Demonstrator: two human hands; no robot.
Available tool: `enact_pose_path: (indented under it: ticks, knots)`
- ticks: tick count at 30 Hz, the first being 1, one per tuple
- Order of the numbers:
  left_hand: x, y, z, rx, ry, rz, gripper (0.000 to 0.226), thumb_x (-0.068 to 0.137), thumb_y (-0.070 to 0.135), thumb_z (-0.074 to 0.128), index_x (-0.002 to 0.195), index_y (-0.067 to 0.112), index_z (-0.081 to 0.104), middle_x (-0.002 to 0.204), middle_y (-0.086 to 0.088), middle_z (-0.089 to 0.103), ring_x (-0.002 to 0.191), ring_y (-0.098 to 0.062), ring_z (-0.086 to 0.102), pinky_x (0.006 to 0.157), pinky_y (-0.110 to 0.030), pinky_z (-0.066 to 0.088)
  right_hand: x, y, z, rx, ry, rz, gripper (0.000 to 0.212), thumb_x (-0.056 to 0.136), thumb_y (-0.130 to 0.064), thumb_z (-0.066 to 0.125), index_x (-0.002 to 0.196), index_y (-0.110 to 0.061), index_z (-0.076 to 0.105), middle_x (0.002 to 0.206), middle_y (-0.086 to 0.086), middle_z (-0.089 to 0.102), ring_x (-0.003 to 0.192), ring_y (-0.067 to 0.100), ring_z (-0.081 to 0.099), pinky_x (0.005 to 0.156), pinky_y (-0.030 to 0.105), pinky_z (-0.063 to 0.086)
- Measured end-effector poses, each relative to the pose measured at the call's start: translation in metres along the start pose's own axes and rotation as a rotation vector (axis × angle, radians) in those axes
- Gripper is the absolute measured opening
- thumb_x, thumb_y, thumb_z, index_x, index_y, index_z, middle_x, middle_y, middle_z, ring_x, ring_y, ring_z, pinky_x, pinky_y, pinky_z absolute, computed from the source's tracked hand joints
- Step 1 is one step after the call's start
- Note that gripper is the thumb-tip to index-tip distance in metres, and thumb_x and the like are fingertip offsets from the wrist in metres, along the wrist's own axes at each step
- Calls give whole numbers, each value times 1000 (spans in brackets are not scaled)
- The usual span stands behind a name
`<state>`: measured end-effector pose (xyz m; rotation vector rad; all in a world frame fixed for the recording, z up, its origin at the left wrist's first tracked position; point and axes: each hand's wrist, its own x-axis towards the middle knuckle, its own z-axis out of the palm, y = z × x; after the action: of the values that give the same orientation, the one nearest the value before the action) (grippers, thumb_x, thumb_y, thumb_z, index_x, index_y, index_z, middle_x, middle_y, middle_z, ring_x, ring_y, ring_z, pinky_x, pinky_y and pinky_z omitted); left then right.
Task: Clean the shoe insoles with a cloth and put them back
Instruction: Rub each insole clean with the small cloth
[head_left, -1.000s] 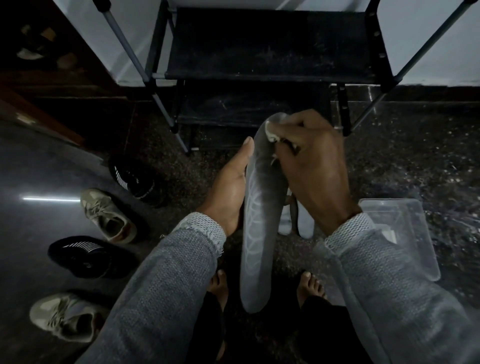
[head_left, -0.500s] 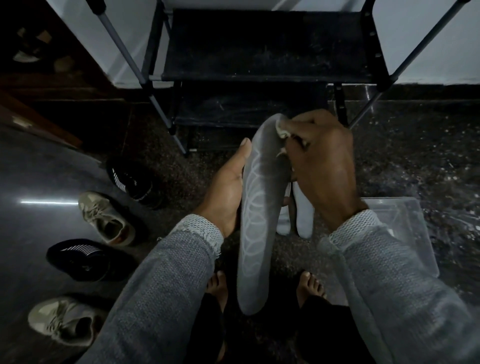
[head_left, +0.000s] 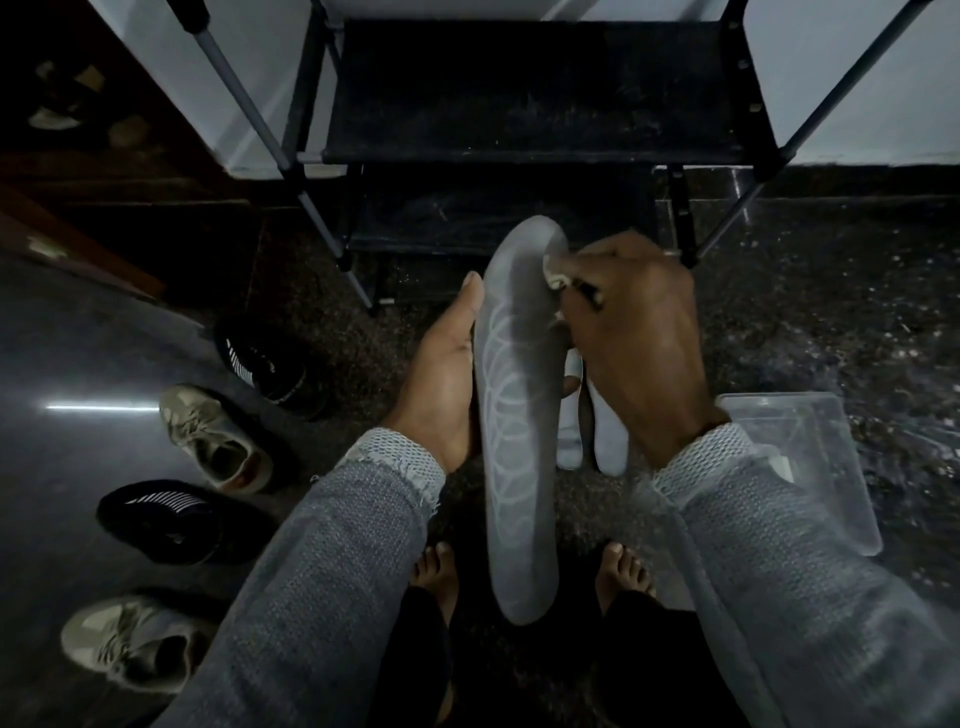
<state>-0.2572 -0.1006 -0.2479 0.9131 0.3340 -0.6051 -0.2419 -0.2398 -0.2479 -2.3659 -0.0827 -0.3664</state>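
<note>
Right hand (head_left: 631, 343) barely shifts vs a second ago: cloth (head_left: 558, 275) pinched in curled fingers, working the toe end of the grey insole (head_left: 514, 415), slightly nearer the edge. Left hand (head_left: 447, 374) grips the insole's far side, thumb up its edge, holding it upright over the floor. Two pale insoles (head_left: 592, 441) lie below, shoes (head_left: 218, 441) left. Wiping still on, refit pending

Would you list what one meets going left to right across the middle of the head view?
Tan shoe → left hand → insole → cloth → right hand → clear plastic container.
</note>
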Motion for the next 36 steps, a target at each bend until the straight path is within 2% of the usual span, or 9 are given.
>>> enact_pose_path:
  ticks: [4,7,12,15,19,23,29,34,36]
  knots:
    - [0,2,-3,-47,10,-7,58,101,52,29,117,7,62,89,-8,73,84,-18,70,74,-28,58,-7,-14,11,77,-103,-109,15,87,-7,65,97,-13,75,99,3,67,85,12,64,74,26,55]
    - [1,1,-4,-79,10,-10,60,100,54,29,117,7,63,95,-11,72,90,-21,69,82,-31,57,-9,-18,14,95,-111,-134,16,86,-6,65,97,-11,75,98,4,68,86,12,64,76,21,52]
    - [1,-1,1,-34,-10,-14,60,99,56,28,119,8,59,88,-6,72,78,-17,70,65,-28,57,0,-6,4,-15,2,-17,16,90,-10,61,99,-11,74,100,6,65,81,15,63,73,29,54]
    - [1,-2,1,18,4,9,65,98,56,29,130,7,56,95,-8,72,85,-19,70,69,-30,56,2,-3,0,9,8,-3,17,89,-9,61,99,-12,74,100,7,67,84,16,65,76,31,56]
    - [3,-3,-5,24,73,47,60,99,56,31,113,9,66,96,-10,74,91,-20,71,73,-30,56,-8,-25,11,117,-119,-98,18,85,-5,62,95,-10,76,94,8,69,83,17,66,76,30,55]
    - [3,0,-7,-57,76,68,63,100,55,30,122,4,61,105,-16,71,99,-24,69,82,-32,57,-9,-31,13,185,-149,-156,20,81,-2,63,95,-9,76,90,9,68,82,20,65,74,34,55]
    - [4,-3,-5,15,28,54,62,100,56,27,114,9,65,94,-8,73,87,-20,70,73,-31,58,0,-8,3,10,-5,20,14,89,-10,61,91,-10,75,94,7,67,78,14,63,73,25,52]
    - [4,-2,-4,23,60,46,62,97,57,32,120,8,63,101,-12,72,96,-24,68,83,-35,56,-7,-20,8,93,-64,23,14,89,-11,63,95,-12,75,95,5,68,80,11,63,73,20,52]
    - [5,0,-8,-14,87,60,67,98,57,32,128,5,59,115,-18,68,108,-29,66,91,-38,54,-12,-31,15,169,-101,-20,15,84,-5,66,95,-12,76,92,6,69,83,14,64,77,24,52]
